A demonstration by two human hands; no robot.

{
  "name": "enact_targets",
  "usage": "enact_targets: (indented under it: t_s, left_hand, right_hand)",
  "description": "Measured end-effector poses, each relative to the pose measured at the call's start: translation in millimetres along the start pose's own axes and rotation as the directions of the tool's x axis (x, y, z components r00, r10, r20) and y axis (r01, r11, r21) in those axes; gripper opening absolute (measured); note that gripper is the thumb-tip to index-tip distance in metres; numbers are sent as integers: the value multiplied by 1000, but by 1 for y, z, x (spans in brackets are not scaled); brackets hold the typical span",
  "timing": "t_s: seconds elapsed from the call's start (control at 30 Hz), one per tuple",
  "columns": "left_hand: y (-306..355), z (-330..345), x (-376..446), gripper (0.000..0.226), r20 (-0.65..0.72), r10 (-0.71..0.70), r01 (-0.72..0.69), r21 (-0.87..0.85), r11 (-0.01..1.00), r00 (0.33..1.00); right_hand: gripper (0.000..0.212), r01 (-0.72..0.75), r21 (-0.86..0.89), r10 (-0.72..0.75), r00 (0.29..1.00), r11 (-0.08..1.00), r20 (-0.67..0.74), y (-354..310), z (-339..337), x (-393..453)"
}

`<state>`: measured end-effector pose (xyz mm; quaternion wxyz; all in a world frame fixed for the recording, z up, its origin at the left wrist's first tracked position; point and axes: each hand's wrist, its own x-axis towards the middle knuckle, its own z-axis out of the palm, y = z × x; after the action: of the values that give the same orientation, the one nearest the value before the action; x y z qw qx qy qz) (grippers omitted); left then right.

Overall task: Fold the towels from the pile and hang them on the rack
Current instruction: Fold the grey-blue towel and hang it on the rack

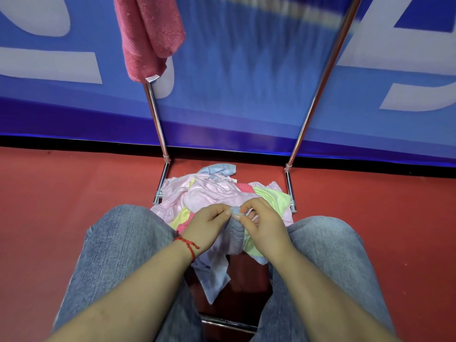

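Note:
A pale blue towel [217,262] hangs down between my knees, pinched at its top edge by both hands. My left hand [207,225] and my right hand [261,223] meet fingertip to fingertip on that edge. Behind them lies the pile of towels [212,193] in pink, yellow and light blue on the red floor, between the feet of the chrome rack [155,114]. A dark pink towel [148,35] hangs folded over the rack's upper left. The top bar is blurred.
A blue banner with white letters [246,82] stands right behind the rack. My knees in jeans [123,248] flank the pile. Red floor [49,193] spreads to both sides. A chrome bar [227,322] lies low between my legs.

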<state>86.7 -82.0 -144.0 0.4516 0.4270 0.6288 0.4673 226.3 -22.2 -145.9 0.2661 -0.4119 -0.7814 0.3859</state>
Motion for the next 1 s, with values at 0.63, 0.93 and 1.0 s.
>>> enact_targets:
  t_s: [0.63,0.93,1.0]
  left_hand:
    - [4,-9,-2,31,83,273,-279,474,835,958]
    - [5,-20,1,13,-136,289,-181,514,838,948]
    - [5,-20,1,12,-186,281,-155,503,851,942]
  right_hand:
    - [25,-28,-308,100,970,951,222,0,-10,4]
    - [23,-193,-280,238,962,940,136,-3,-18,4]
    - [18,-297,-255,337,932,920,133,-3,-18,4]
